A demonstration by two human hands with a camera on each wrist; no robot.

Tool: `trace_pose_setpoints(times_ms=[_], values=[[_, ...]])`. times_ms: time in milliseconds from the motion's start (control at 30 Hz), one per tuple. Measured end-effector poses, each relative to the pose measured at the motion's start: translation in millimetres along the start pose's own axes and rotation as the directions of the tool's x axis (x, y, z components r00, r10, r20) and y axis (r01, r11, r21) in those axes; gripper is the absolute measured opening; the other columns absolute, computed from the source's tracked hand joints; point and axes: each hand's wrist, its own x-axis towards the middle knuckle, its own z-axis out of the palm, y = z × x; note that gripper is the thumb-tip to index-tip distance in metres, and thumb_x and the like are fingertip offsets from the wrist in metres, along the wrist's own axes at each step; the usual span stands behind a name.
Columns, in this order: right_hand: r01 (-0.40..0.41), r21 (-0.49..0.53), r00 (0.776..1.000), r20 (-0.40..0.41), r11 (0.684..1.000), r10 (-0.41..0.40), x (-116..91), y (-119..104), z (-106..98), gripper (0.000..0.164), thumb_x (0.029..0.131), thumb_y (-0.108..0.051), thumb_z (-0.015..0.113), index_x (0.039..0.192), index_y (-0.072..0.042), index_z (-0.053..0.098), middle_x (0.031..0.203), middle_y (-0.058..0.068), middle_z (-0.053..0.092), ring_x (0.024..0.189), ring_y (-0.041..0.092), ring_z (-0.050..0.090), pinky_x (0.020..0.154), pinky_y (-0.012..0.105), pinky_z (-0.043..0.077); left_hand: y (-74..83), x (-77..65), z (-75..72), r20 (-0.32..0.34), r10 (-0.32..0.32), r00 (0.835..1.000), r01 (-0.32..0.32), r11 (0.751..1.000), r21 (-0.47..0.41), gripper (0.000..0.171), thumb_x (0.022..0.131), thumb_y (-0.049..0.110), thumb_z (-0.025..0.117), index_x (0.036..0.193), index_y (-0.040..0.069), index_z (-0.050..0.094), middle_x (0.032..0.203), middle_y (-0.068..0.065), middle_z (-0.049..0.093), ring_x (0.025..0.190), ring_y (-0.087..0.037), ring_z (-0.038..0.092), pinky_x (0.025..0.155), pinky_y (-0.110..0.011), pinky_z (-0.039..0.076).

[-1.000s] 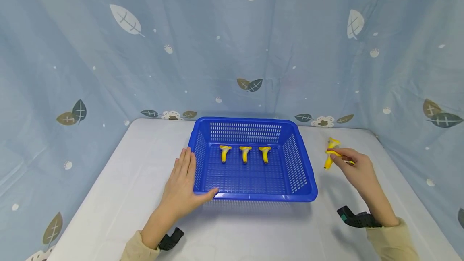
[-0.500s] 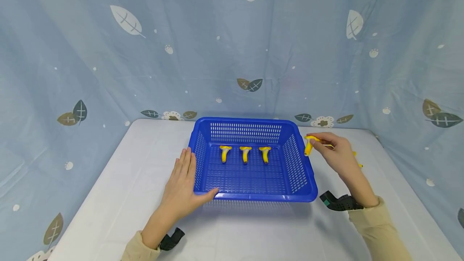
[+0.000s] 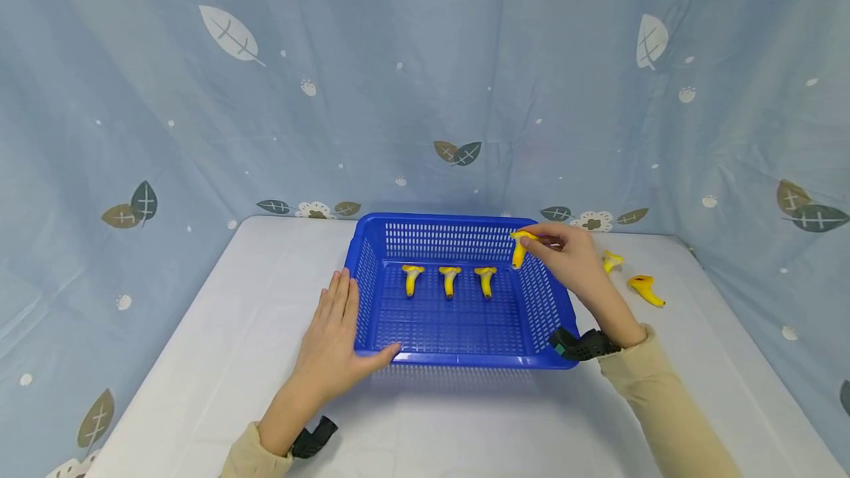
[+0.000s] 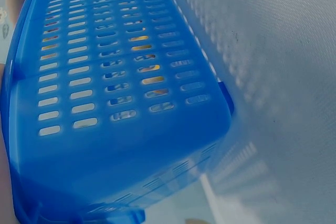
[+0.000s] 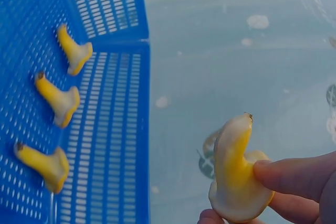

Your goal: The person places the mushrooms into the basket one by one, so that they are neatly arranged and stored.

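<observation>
Hovering around 2 o'clock of the blue basket, the right hand is pinching a yellow mushroom. The left hand is just kinda touching the 8 o'clock side, fingers straight.

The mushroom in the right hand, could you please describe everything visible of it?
The mushroom looks smooth, yellow and whitish, with a flared cap and a curved stem, dark at its tip. The right hand pinches it near the cap, stem pointing down. In the head view, it appears over the right rear of the basket.
</observation>
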Motion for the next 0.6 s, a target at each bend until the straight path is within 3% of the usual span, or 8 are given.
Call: trace_pose_setpoints(times_ms=[300,600], values=[[0.056,0.062,0.996,0.071,0.997,-0.061,19,-22,19,0.023,0.089,-0.028,0.065,0.103,-0.011,0.071,0.105,0.007,0.067,0.090,0.022,0.065,0.072,0.037,0.054,-0.7,0.4,0.0,-0.007,0.003,1.000,-0.003,1.000,-0.005,0.116,0.075,0.076,0.051,0.146,-0.009,0.014,0.155,-0.022,0.001,0.143,-0.036,0.004,0.116,-0.045,0.009],[0.035,0.099,0.990,0.136,0.994,-0.049,30,-38,38,0.021,0.085,-0.023,0.070,0.098,-0.007,0.073,0.101,0.011,0.068,0.081,0.024,0.067,0.059,0.031,0.051,-1.3,0.6,0.5,-0.005,0.003,1.000,-0.003,1.000,-0.003,0.116,0.075,0.076,0.050,0.146,-0.009,0.015,0.155,-0.023,0.003,0.143,-0.032,-0.001,0.116,-0.045,0.008]])
